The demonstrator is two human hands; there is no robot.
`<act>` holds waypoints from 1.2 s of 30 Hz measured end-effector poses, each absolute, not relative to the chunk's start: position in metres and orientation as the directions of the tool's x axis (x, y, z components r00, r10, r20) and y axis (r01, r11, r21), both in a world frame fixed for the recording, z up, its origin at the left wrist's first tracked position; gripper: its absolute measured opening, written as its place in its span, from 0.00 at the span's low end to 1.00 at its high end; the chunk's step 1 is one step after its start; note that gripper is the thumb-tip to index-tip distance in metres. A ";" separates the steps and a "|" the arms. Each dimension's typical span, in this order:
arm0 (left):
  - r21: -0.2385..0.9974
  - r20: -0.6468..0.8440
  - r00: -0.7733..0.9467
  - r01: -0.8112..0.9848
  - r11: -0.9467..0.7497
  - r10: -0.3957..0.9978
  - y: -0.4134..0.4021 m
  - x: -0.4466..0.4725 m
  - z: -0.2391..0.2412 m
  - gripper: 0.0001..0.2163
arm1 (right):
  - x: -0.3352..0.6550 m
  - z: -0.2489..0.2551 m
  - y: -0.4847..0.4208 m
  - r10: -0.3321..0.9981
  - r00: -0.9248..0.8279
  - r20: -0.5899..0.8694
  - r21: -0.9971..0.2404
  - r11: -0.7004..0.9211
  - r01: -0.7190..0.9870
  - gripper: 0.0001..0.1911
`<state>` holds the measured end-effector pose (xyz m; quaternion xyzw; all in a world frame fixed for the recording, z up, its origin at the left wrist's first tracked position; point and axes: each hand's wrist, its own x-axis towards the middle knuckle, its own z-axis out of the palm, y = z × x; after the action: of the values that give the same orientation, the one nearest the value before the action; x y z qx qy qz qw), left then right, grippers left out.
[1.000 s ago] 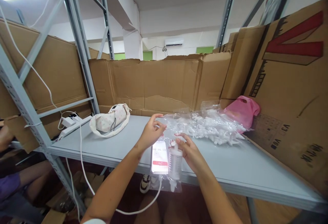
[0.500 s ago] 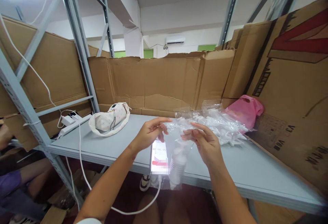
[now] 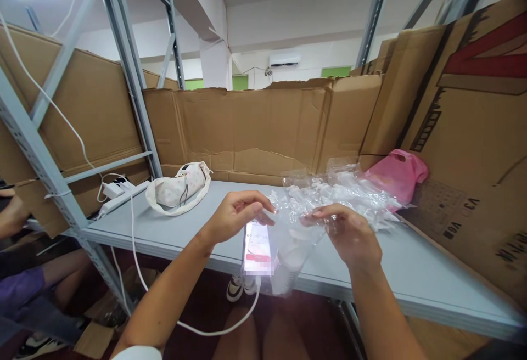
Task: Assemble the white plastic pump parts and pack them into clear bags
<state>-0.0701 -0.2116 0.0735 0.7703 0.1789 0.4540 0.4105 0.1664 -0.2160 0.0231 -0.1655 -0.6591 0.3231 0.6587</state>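
Note:
A clear plastic bag (image 3: pixel 302 239) with stacked white, ribbed, cup-like pieces (image 3: pixel 290 256) inside hangs between my hands, in front of the table's near edge. My left hand (image 3: pixel 241 214) has its fingers curled and pinched at the bag's upper left edge. On the other side, my right hand (image 3: pixel 349 234) grips the bag's upper right edge between thumb and fingers, with thin film showing around the fingertips. Just left of the bag, beneath my left hand, is a lit phone (image 3: pixel 257 250) with a white cable plugged into its lower end.
Behind my right hand lies a pile of clear bags with white pieces (image 3: pixel 349 192), beside a pink plastic bag (image 3: pixel 397 176). A white cloth pouch (image 3: pixel 181 187) and a power strip (image 3: pixel 123 198) are at left. Cardboard (image 3: pixel 255 129) walls the grey table (image 3: pixel 185 234). Another person sits far left.
My right hand has moved right and slightly down, drawing the bag's upper part wider. My left hand has shifted slightly left. The lower end of the bag is a little higher.

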 end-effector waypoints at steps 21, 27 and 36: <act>0.080 0.496 0.654 0.620 -0.780 0.571 -0.241 -0.044 0.119 0.06 | 0.148 0.047 -0.250 0.542 -0.250 0.802 -0.412 0.806 0.426 0.10; 0.108 0.435 0.701 0.582 -0.806 0.565 -0.240 -0.036 0.133 0.06 | 0.143 0.051 -0.250 0.532 -0.068 0.844 -0.469 0.794 0.386 0.16; 0.012 0.459 0.745 0.540 -0.842 0.484 -0.223 -0.038 0.131 0.06 | 0.144 0.059 -0.247 0.594 -0.142 0.792 -0.437 0.714 0.548 0.05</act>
<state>-0.0380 -0.2229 0.1311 0.9320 0.2748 0.2282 -0.0610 0.1441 -0.2472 0.0587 -0.3778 -0.7553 0.0216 0.5351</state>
